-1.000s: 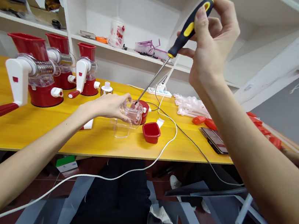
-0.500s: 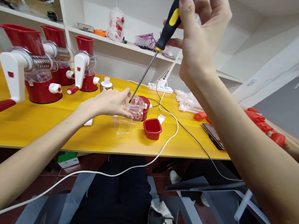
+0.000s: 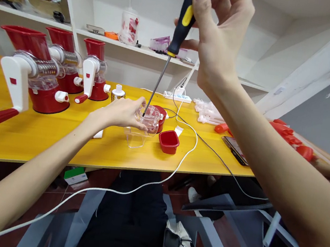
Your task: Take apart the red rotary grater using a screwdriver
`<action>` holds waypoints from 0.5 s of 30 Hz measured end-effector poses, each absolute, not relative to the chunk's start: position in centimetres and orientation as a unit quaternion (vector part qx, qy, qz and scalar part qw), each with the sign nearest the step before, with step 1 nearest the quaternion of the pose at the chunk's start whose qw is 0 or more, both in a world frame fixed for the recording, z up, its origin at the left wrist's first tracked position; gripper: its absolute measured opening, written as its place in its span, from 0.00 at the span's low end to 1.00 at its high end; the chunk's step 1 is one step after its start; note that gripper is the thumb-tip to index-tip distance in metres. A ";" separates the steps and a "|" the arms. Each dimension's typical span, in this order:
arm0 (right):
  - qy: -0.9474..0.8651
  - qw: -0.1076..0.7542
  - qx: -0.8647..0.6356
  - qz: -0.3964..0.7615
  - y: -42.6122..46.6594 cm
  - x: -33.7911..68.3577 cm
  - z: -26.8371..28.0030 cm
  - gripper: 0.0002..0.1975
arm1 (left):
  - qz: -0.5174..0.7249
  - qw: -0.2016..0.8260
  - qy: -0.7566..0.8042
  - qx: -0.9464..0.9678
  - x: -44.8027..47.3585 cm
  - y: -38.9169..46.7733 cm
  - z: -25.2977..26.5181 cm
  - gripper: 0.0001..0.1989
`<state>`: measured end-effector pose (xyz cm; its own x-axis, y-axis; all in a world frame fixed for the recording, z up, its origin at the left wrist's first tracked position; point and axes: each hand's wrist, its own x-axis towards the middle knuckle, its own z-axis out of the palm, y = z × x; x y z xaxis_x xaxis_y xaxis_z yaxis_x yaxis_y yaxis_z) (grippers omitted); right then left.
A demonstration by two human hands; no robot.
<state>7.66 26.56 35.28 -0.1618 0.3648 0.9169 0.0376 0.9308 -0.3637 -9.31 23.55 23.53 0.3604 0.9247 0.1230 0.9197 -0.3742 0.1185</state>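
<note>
My left hand (image 3: 126,112) is closed around a clear plastic housing (image 3: 151,124) that stands on the yellow table. Raised high, my right hand (image 3: 221,29) grips the black and yellow handle of a screwdriver (image 3: 181,29). The shaft slants down and its tip meets the upper part of the housing; whether a screw sits under it I cannot tell. A small red square hopper (image 3: 168,142) lies just right of the housing. Behind the housing is a red base (image 3: 162,120), partly hidden. A grater drum with a white top (image 3: 118,93) stands beyond my left hand.
Three red and white rotary graters (image 3: 41,73) stand at the left. A white cable (image 3: 190,153) runs over the table edge and across my lap. Pale plastic parts (image 3: 206,112), a tablet (image 3: 235,149) and red parts (image 3: 288,137) lie right. A power strip (image 3: 177,97) is at the back.
The screwdriver handle and my right hand have shifted slightly left, so the shaft stands a little more upright. My left hand keeps its hold on the clear housing.
</note>
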 end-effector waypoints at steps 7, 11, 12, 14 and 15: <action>-0.771 0.578 -0.090 0.252 26.0 7.2 36.2 0.12 | 0.090 0.028 0.565 0.820 -9.3 23.7 23.5 0.42; -0.770 0.614 -0.093 0.146 27.1 6.8 36.3 0.15 | 0.088 0.026 0.562 0.822 -9.3 23.5 23.6 0.40; -0.775 0.613 -0.085 0.127 27.2 6.7 36.2 0.14 | 0.090 0.026 0.560 0.823 -9.3 23.4 23.6 0.39; -0.781 0.611 -0.066 0.110 27.1 6.7 36.3 0.11 | 0.093 0.028 0.558 0.824 -9.3 23.3 23.6 0.39; -0.779 0.615 -0.061 0.108 27.0 6.7 36.3 0.08 | 0.094 0.030 0.559 0.824 -9.3 23.3 23.6 0.39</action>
<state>6.72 27.01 36.30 -0.2364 0.2280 0.9445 -0.0366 0.9693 -0.2431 -9.33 23.32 23.63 0.3585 0.9256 0.1212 0.9145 -0.3743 0.1534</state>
